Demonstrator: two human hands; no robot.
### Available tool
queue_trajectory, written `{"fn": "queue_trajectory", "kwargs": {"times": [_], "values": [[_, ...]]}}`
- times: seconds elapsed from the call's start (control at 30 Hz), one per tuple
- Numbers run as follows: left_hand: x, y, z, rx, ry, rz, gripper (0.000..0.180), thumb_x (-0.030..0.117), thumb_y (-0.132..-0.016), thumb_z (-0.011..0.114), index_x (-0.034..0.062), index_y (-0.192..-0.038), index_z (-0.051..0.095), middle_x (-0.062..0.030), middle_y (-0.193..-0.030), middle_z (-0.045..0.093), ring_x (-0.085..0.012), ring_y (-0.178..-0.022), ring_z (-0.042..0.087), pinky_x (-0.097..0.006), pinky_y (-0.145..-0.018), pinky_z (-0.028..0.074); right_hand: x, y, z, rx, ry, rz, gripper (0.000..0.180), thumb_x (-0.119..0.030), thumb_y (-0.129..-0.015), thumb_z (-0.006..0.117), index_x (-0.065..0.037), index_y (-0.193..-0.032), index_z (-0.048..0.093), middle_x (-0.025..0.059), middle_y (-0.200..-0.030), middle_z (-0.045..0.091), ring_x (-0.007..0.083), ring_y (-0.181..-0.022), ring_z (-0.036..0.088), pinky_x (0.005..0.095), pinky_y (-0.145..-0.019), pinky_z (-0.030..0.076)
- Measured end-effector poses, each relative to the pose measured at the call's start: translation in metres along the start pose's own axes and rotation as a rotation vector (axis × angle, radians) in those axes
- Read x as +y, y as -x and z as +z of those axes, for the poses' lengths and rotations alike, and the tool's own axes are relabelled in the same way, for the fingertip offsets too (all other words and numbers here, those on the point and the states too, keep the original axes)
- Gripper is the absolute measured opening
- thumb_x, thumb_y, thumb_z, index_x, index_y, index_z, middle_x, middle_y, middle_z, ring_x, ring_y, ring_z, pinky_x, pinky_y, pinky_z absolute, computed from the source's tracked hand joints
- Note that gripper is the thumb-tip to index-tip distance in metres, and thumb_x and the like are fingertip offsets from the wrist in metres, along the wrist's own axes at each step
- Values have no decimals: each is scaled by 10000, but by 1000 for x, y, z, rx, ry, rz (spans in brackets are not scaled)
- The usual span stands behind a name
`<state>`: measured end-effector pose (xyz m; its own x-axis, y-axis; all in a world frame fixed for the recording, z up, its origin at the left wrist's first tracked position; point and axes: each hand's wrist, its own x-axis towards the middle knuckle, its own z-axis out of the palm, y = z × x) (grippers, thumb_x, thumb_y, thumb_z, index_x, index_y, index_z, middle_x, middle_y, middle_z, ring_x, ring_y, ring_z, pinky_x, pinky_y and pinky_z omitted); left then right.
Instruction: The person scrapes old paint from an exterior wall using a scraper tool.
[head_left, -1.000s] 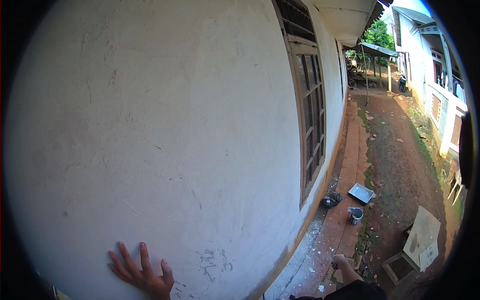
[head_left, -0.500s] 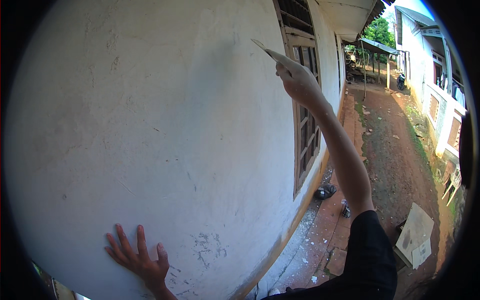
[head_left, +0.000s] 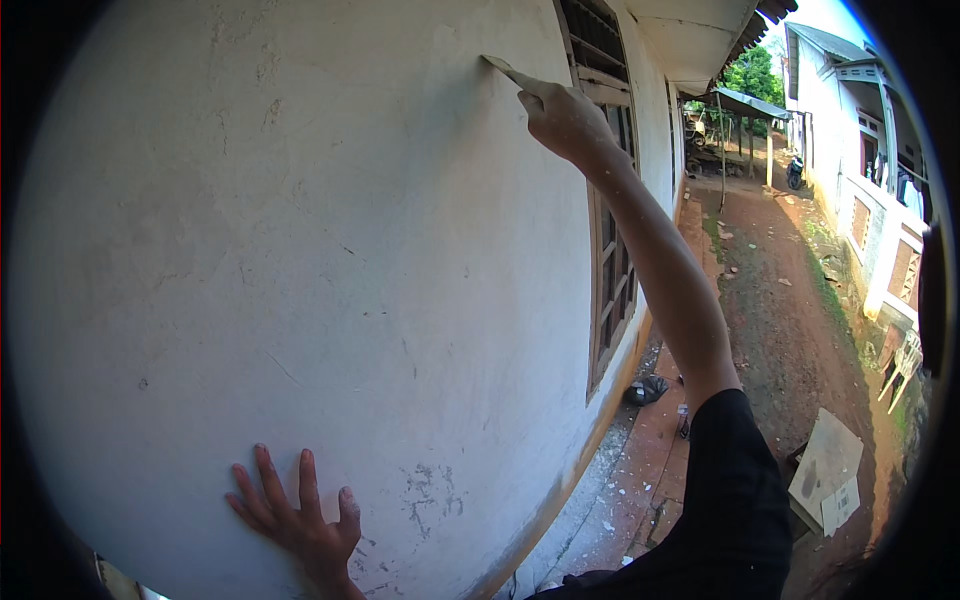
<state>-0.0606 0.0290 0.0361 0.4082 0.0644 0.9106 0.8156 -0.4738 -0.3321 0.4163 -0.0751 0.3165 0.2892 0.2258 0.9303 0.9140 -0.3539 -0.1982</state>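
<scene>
A white plastered wall (head_left: 230, 330) with worn patches fills the left and middle of the view. My left hand (head_left: 300, 520) lies flat against it low down, fingers spread and holding nothing. High up beside the window, my right hand (head_left: 568, 120) is closed around a putty knife (head_left: 508, 72), its arm stretched out. The flat pale blade points up and left, its tip at the wall surface. Whether the tip presses on the plaster is hard to tell. The handle is mostly hidden in my fist.
A wooden-framed window (head_left: 612, 270) is set in the wall just right of my arm. Paint flakes litter the tiled ledge (head_left: 655, 480) below, where a dark bag (head_left: 646, 390) lies. Cardboard (head_left: 826, 470) rests on the dirt path (head_left: 765, 290). A white house (head_left: 850, 160) stands opposite.
My right hand has moved left and slightly up, bringing the putty knife's tip to the wall. My left hand stays flat on the wall; the view has shifted slightly.
</scene>
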Motion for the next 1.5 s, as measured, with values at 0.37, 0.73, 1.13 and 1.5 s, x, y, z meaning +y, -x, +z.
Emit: {"fn": "queue_trajectory", "kwargs": {"times": [0.37, 0.73, 1.13, 1.5], "values": [[1, 2, 3, -10, 70, -12, 547, 495, -996, 470, 257, -1481, 554, -189, -1629, 419, -497, -1526, 312, -718, -1233, 116, 9, 1, -4, -48, -68, 13, 438, -294, -1020, 502, -128, -1396, 655, 238, -918, 734, 372, -856, 717, 482, -813, 532], [0, 0, 2, -12, 62, 9, 545, 502, -999, 469, 236, -1469, 543, -196, -1614, 443, -488, -1521, 327, -716, -1231, 155, 11, -22, -8, -44, -36, -30, 457, -303, -970, 481, -189, -1358, 693, 224, -953, 747, 411, -929, 725, 527, -905, 556], [2, -1, -1, -11, 98, -2, 539, 504, -999, 476, 243, -1465, 547, -196, -1611, 448, -486, -1519, 332, -718, -1229, 159, -34, 54, -7, -17, -80, -132, 402, -305, -1015, 534, -89, -1304, 712, 176, -699, 667, 275, -625, 657, 439, -662, 519], [2, 1, 6, -9, 128, 0, 542, 517, -1003, 453, 249, -1460, 566, -189, -1605, 460, -501, -1517, 331, -727, -1227, 133, -50, 62, -7, 13, -101, -144, 425, -267, -1012, 511, -104, -1357, 697, 176, -668, 662, 241, -563, 644, 419, -590, 506]]}}
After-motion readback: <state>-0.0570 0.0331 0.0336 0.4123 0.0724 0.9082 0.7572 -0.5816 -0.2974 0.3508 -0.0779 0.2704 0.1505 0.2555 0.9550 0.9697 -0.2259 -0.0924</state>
